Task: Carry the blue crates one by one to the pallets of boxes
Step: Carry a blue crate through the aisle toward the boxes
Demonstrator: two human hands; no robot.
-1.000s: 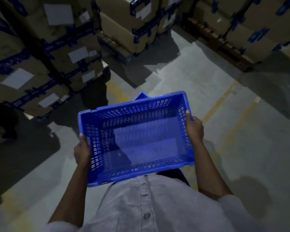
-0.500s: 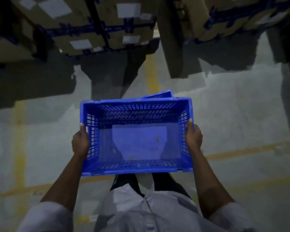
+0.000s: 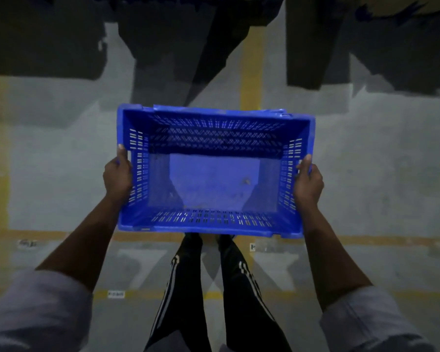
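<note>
Item one, grey concrete floor (image 3: 61, 161), painted with yellow lines (image 3: 250, 80) that run away from me and across under my feet; broad dark shadows lie over its far part. Item two, a strip of brown carton (image 3: 396, 1) at the top right edge, too dim to tell more. Item three, blue crate (image 3: 214, 179), slotted walls, open top, held level in the air in front of my waist, above the floor and clear of it, long sides across my view. A thin blue edge (image 3: 277, 113) shows just past its far rim; I cannot tell what it belongs to. Item four, my legs in black trousers (image 3: 178, 288) with white side stripes, directly below the crate's near wall. Item five, two pale sleeves (image 3: 36, 308), rolled above the forearms. Item six, my left hand (image 3: 117, 177), clamped on the crate's left short wall, thumb along the rim, the other fingers hidden on the outside. Item seven, my right hand (image 3: 308, 182), gripping the right short wall the same way. Item eight, small white floor labels (image 3: 115, 293), print unreadable. Item nine, a pale speck (image 3: 245, 181) on the crate's bottom.
</note>
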